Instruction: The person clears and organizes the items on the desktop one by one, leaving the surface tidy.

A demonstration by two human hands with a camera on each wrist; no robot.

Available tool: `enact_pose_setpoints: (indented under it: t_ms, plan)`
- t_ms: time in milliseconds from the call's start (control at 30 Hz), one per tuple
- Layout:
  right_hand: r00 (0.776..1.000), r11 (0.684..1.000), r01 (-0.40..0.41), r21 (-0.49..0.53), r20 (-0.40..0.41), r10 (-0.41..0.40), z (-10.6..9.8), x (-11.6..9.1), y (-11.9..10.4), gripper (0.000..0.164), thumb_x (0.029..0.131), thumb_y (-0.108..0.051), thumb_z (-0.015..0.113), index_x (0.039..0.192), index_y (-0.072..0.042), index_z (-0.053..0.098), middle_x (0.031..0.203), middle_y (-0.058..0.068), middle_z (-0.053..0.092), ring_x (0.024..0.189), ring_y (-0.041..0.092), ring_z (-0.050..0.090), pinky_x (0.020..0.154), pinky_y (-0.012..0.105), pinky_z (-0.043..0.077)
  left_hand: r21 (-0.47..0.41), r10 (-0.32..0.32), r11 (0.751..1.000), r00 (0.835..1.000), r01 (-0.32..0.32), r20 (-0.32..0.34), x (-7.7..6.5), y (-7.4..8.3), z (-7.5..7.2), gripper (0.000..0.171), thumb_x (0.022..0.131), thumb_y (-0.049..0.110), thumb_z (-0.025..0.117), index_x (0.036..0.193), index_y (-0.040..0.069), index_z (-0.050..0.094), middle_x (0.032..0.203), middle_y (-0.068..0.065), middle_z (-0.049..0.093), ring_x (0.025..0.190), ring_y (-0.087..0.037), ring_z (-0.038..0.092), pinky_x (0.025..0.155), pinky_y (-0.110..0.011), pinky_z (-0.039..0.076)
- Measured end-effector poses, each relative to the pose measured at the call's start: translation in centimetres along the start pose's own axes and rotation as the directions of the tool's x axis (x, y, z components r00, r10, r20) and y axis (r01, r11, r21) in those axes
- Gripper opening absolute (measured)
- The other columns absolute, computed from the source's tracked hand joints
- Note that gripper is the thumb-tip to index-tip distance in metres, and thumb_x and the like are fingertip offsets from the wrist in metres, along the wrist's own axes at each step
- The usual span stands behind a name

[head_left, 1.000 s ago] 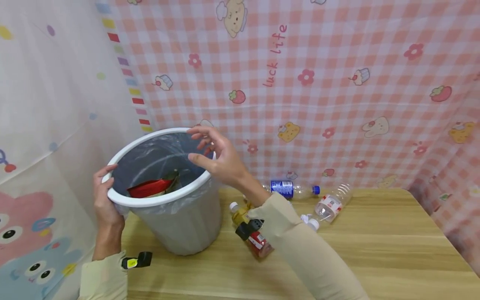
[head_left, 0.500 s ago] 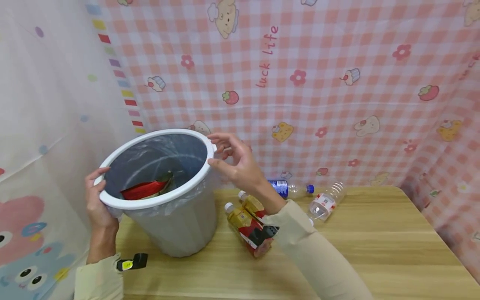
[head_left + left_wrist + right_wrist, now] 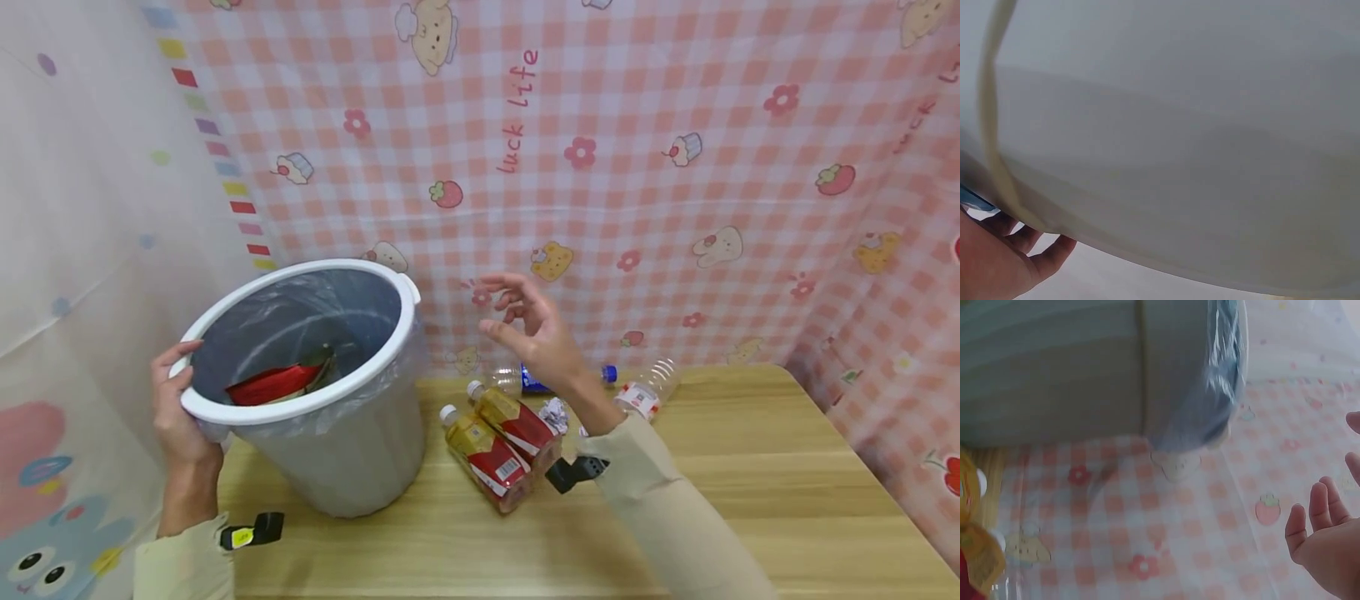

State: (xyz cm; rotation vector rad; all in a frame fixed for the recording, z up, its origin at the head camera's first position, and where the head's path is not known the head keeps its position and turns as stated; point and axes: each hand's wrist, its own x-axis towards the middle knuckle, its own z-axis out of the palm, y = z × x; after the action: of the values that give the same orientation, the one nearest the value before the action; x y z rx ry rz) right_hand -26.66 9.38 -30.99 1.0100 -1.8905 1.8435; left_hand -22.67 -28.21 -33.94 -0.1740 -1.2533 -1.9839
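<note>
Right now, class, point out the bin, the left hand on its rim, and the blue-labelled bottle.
Bin [image 3: 347, 462]: head view, on its grey outer wall.
Left hand [image 3: 181, 415]: head view, mid-hand.
Blue-labelled bottle [image 3: 533, 383]: head view, on its label.

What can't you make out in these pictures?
Head view: whatever lies beneath the red item in the bin, covered by it.
Head view: middle of the blue-labelled bottle, behind the right wrist.
Head view: fine print on red labels, too small.
Left wrist view: part of the left hand, past left edge.
</note>
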Motion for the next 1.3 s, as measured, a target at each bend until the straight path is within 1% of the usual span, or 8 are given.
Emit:
enact_pose_setpoints:
  t_ms: [233,433,633,767,933,1067,1200,1300]
  plan:
    - [0.997,0.999,-0.039,-0.024,-0.072,0.037,-2.9,-1.3,0.3,0.052,0.086,0.005,0.062,0.135,0.005,0.045,0.128,0.002,0.05,0.103,0.017,0.045,0.088,0.029,0.039,-0.028,0.005,1.0,1.0,-0.005,0.006,0.0,0.1,-0.1,0.032,0.096,0.007,0.035,0.114,-0.001,0.06,0.111,-0.015,0.059,0.097,-0.021,0.057,0.081,-0.023,0.046]
    - [0.981,0.995,-0.091,-0.029,-0.178,0.084,-5.5,-2.5,0.7,0.053,0.085,0.009,0.06,0.135,0.006,0.045,0.125,0.0,0.05,0.104,0.018,0.044,0.09,0.031,0.038,-0.008,0.007,1.0,1.0,-0.007,0.006,0.0,0.0,0.0,0.033,0.096,0.008,0.035,0.114,0.0,0.061,0.112,-0.015,0.059,0.098,-0.021,0.057,0.082,-0.022,0.045]
    - [0.946,0.99,-0.14,-0.008,-0.296,0.132,-7.7,-4.0,1.3,0.053,0.086,0.012,0.058,0.136,0.005,0.044,0.124,0.003,0.048,0.104,0.017,0.044,0.09,0.028,0.038,0.003,0.014,1.0,1.0,-0.014,0.013,0.1,-0.1,0.1,0.033,0.096,0.008,0.034,0.112,0.002,0.062,0.113,-0.014,0.058,0.101,-0.021,0.056,0.084,-0.023,0.044]
    - [0.909,0.987,-0.161,0.012,-0.386,0.153,-8.8,-4.7,1.9,0.056,0.088,0.011,0.059,0.14,-0.002,0.042,0.123,0.001,0.046,0.103,0.017,0.044,0.087,0.024,0.039,-0.012,0.026,1.0,0.999,-0.026,0.02,0.1,-0.1,-0.1,0.033,0.096,0.007,0.034,0.113,0.001,0.062,0.112,-0.014,0.059,0.1,-0.021,0.056,0.084,-0.023,0.044]
    - [0.835,0.965,-0.261,-0.032,-0.51,0.209,-10.2,-6.2,3.2,0.057,0.091,0.002,0.062,0.143,-0.012,0.042,0.124,0.0,0.043,0.104,0.017,0.045,0.082,0.02,0.04,-0.006,0.028,1.0,1.0,-0.028,0.014,0.2,0.0,-0.2,0.033,0.096,0.007,0.034,0.112,0.001,0.062,0.112,-0.014,0.059,0.099,-0.021,0.056,0.083,-0.023,0.044]
    - [0.726,0.918,-0.396,-0.02,-0.619,0.3,-11.6,-7.6,4.6,0.057,0.089,-0.004,0.067,0.14,-0.019,0.047,0.124,-0.005,0.043,0.101,0.012,0.045,0.079,0.019,0.041,-0.001,0.027,1.0,1.0,-0.027,0.011,0.2,0.0,-0.1,0.033,0.096,0.006,0.034,0.112,0.002,0.062,0.111,-0.013,0.058,0.099,-0.021,0.056,0.083,-0.023,0.044]
    - [0.61,0.851,-0.525,0.028,-0.684,0.399,-12.9,-9.0,6.1,0.058,0.088,-0.01,0.07,0.14,-0.022,0.048,0.121,-0.009,0.041,0.097,0.007,0.042,0.08,0.021,0.038,-0.004,0.028,1.0,1.0,-0.028,0.009,0.2,-0.1,-0.1,0.032,0.096,0.006,0.034,0.111,0.002,0.062,0.111,-0.014,0.058,0.098,-0.021,0.056,0.083,-0.022,0.044]
    - [0.562,0.818,-0.574,0.045,-0.704,0.433,-13.6,-9.7,7.1,0.057,0.089,-0.01,0.068,0.141,-0.019,0.047,0.12,-0.01,0.04,0.098,0.006,0.041,0.083,0.023,0.037,0.009,0.026,1.0,1.0,-0.026,0.006,0.2,0.0,0.0,0.033,0.096,0.007,0.034,0.111,0.003,0.063,0.112,-0.014,0.057,0.099,-0.021,0.056,0.084,-0.023,0.044]
